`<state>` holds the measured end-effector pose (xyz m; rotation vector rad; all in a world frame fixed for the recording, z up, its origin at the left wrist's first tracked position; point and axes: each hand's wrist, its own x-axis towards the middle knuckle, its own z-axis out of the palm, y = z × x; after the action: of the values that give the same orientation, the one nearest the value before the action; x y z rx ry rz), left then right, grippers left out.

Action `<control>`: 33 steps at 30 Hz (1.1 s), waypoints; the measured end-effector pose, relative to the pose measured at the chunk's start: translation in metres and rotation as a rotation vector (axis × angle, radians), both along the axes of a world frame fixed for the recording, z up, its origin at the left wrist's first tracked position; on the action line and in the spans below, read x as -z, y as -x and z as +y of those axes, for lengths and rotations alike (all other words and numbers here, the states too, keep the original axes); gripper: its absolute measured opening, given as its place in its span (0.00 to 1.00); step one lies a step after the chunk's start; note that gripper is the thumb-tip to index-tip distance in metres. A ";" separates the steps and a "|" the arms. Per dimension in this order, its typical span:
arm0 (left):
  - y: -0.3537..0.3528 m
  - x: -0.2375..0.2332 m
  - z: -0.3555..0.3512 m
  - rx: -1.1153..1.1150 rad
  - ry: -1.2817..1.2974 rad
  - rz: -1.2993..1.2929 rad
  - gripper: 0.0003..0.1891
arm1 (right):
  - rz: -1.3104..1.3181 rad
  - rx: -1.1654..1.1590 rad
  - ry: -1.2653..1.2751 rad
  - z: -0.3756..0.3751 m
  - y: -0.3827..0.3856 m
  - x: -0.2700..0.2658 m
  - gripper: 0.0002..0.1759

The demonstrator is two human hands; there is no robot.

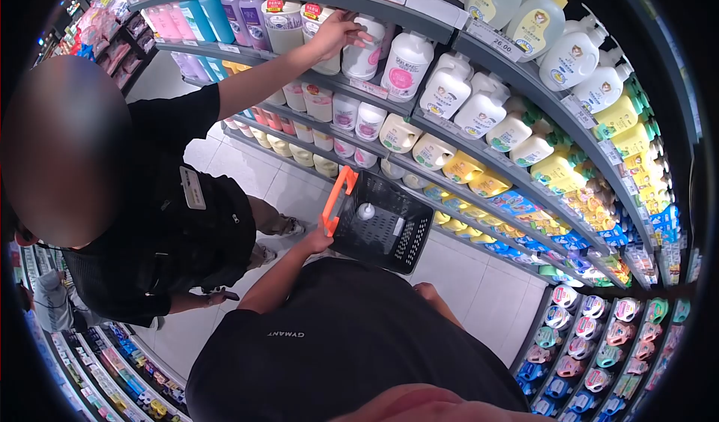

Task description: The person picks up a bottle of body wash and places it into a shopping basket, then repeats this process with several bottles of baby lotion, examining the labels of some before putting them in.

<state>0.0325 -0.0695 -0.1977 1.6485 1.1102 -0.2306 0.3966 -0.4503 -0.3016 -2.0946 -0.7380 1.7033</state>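
My left hand [319, 238] is closed round the orange handle [346, 190] of a black shopping basket [413, 256]. The basket hangs in front of me beside the lower shelves. Inside it lies one small white item [365, 211], too small to name. My right hand [426, 292] shows only in part by my right side, close to the basket's near corner; its fingers are hard to make out. Ahead, another person's hand [343, 35] is at the top of a white bottle [363, 56] on the shelf. A second white bottle with a pink label [405, 68] stands beside it.
The other person [172, 197], in a black shirt, stands close on my left. Shelves [453, 40] of pump bottles and jugs curve from the left round to the right. More bottle racks [592, 339] stand at lower right. Pale floor tiles [457, 272] show beyond the basket.
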 end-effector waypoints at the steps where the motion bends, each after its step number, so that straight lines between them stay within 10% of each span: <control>1: 0.000 -0.001 -0.001 0.000 0.004 -0.002 0.59 | -0.003 -0.016 -0.017 -0.001 -0.002 0.004 0.17; 10: 0.013 0.062 -0.004 -0.019 -0.108 -0.084 0.59 | -0.103 0.017 -0.086 0.055 -0.011 -0.041 0.18; 22: 0.010 0.013 -0.002 -0.231 0.085 -0.272 0.46 | -0.782 0.363 -1.384 0.395 -0.021 -0.619 0.30; 28: 0.015 -0.030 -0.005 -0.235 0.184 -0.266 0.41 | -1.096 0.361 -1.320 0.491 -0.043 -0.659 0.52; 33: 0.041 -0.039 -0.019 -0.331 0.238 -0.343 0.36 | -1.126 0.464 -1.148 0.515 -0.054 -0.658 0.49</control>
<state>-0.0086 -0.0883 -0.1592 1.2163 1.0276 0.1274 0.4501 0.0649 0.3565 -1.8517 -1.0058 -0.3268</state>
